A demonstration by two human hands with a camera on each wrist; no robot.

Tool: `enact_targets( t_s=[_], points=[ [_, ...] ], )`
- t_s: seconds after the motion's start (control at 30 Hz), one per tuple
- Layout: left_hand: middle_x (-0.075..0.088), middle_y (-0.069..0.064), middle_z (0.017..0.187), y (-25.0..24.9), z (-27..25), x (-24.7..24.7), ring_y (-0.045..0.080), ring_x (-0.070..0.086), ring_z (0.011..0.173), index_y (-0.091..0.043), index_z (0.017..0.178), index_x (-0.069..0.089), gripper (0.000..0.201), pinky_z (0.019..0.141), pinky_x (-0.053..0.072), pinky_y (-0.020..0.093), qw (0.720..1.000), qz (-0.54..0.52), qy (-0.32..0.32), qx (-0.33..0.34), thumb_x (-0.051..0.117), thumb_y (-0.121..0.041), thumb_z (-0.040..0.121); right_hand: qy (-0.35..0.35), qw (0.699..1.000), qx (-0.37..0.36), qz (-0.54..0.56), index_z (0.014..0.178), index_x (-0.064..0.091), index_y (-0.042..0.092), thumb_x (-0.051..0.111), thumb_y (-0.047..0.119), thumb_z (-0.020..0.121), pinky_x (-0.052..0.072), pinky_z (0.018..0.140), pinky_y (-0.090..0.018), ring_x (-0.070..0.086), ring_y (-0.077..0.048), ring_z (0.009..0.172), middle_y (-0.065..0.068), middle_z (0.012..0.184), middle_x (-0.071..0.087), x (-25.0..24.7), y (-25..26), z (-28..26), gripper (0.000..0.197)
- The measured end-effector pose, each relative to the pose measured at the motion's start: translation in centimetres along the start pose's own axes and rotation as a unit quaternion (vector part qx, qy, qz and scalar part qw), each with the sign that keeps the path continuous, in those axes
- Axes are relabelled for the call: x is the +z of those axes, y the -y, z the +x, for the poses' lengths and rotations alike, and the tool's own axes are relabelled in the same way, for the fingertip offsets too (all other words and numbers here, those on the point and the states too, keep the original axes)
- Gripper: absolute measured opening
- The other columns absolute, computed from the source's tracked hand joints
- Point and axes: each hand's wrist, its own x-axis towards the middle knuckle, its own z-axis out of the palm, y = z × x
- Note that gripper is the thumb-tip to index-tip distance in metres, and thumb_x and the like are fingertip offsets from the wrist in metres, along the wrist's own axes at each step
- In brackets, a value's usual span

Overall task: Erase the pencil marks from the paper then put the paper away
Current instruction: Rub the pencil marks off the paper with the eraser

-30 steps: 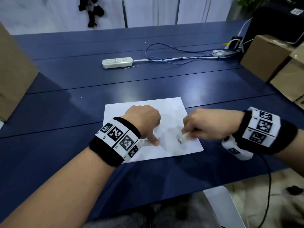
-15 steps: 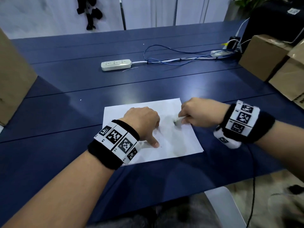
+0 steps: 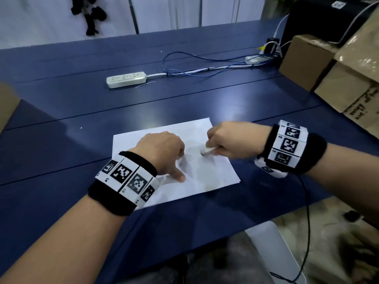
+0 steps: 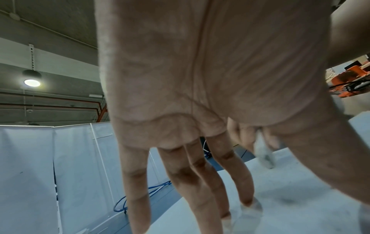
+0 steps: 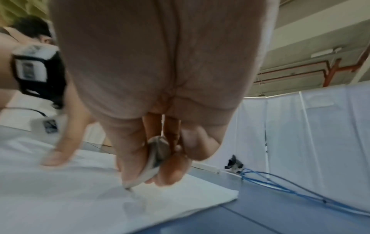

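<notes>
A white sheet of paper lies flat on the blue table, with faint grey smudges near its middle. My left hand rests on the sheet, its straight fingers and thumb pressing the paper down. My right hand pinches a small white eraser whose dirty tip touches the paper at the upper right part. In the right wrist view the eraser sits between thumb and fingers, its tip on the paper. The left wrist view shows the eraser beyond my fingers.
A white power strip with white and blue cables lies further back on the table. Cardboard boxes stand at the right, another box at the left edge. A white chair sits below the table's near edge.
My right hand with the eraser moved from the sheet's lower right up and away to its upper right part. The left hand stayed pressing the paper.
</notes>
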Motion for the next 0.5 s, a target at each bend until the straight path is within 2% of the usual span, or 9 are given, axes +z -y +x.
enact_targets(
  t_s=[0.07,0.13,0.17,0.2,0.27,0.3,0.37,0.43,0.5],
  points=[
    [0.053,-0.014,0.1,0.0,0.1,0.1,0.016,0.056,0.104,-0.031,0.111,0.063,0.063,0.083,0.048,0.035,1.0,-0.002,0.0,-0.002,0.08,-0.068,0.064,0.028,0.993,-0.09,0.068,0.107,0.071,0.018,0.054,0.031,0.097,0.047,0.074,-0.033,0.057,-0.021,0.088,0.0,0.098,0.061,0.1,1.0,-1.4,0.024],
    [0.054,-0.014,0.101,0.0,0.1,-0.1,0.016,0.056,0.104,-0.032,0.111,0.062,0.064,0.084,0.049,0.036,1.0,-0.001,0.003,-0.002,0.08,-0.069,0.062,0.062,0.988,-0.118,0.083,0.106,0.071,0.015,0.056,0.029,0.095,0.044,0.073,-0.029,0.057,-0.021,0.086,-0.002,0.096,0.063,0.1,1.3,-1.7,0.023],
    [0.055,-0.013,0.102,-0.1,0.1,-0.2,0.016,0.056,0.104,-0.032,0.11,0.062,0.064,0.086,0.049,0.036,1.0,0.0,0.004,-0.002,0.08,-0.069,0.062,0.058,0.99,-0.106,0.067,0.102,0.071,0.014,0.053,0.035,0.095,0.045,0.074,-0.031,0.057,-0.022,0.085,-0.004,0.093,0.064,-0.2,1.2,-1.2,0.029],
    [0.056,-0.013,0.103,-0.1,0.1,-0.3,0.017,0.056,0.105,-0.032,0.11,0.063,0.063,0.087,0.05,0.037,1.0,0.0,0.005,-0.001,0.08,-0.069,0.062,0.042,0.994,-0.085,0.048,0.095,0.07,0.012,0.043,0.046,0.093,0.048,0.075,-0.036,0.058,-0.025,0.084,-0.006,0.089,0.065,-0.4,0.7,-0.4,0.043],
    [0.058,-0.012,0.104,-0.2,0.0,-0.3,0.017,0.056,0.105,-0.033,0.111,0.064,0.062,0.088,0.05,0.038,1.0,-0.003,0.005,-0.001,0.08,-0.069,0.063,0.004,0.999,-0.032,0.028,0.086,0.067,0.01,0.018,0.065,0.078,0.052,0.074,-0.043,0.058,-0.031,0.083,-0.01,0.085,0.064,-0.7,-0.5,0.7,0.073],
    [0.058,-0.012,0.104,-0.1,-0.1,-0.2,0.017,0.057,0.105,-0.033,0.112,0.064,0.063,0.088,0.05,0.038,1.0,-0.005,0.004,-0.001,0.08,-0.069,0.063,-0.009,0.999,-0.024,0.019,0.085,0.067,0.01,0.013,0.067,0.073,0.053,0.074,-0.045,0.058,-0.033,0.084,-0.01,0.086,0.064,-0.7,-0.9,1.0,0.079],
    [0.058,-0.012,0.103,-0.1,-0.1,-0.2,0.017,0.057,0.105,-0.032,0.113,0.064,0.063,0.088,0.05,0.038,1.0,-0.006,0.002,-0.001,0.08,-0.068,0.064,-0.025,0.999,-0.043,0.007,0.089,0.068,0.012,0.021,0.063,0.082,0.051,0.073,-0.04,0.059,-0.03,0.086,-0.008,0.089,0.063,-0.4,-1.0,0.6,0.071],
    [0.058,-0.011,0.104,0.0,-0.2,0.0,0.018,0.057,0.105,-0.029,0.112,0.064,0.064,0.087,0.05,0.037,1.0,-0.006,0.001,-0.001,0.079,-0.068,0.065,-0.001,0.993,-0.097,0.065,0.099,0.071,0.013,0.044,0.041,0.096,0.043,0.071,-0.027,0.057,-0.021,0.084,-0.004,0.092,0.062,-0.1,-0.2,-0.7,0.039],
    [0.056,-0.011,0.102,0.0,-0.1,0.0,0.018,0.057,0.105,-0.028,0.112,0.063,0.063,0.085,0.049,0.035,1.0,-0.006,0.001,-0.002,0.079,-0.068,0.065,0.049,0.978,-0.169,0.115,0.106,0.072,0.014,0.059,0.024,0.095,0.038,0.07,-0.021,0.054,-0.015,0.081,-0.002,0.092,0.062,0.2,0.4,-1.8,0.02]
  ],
)
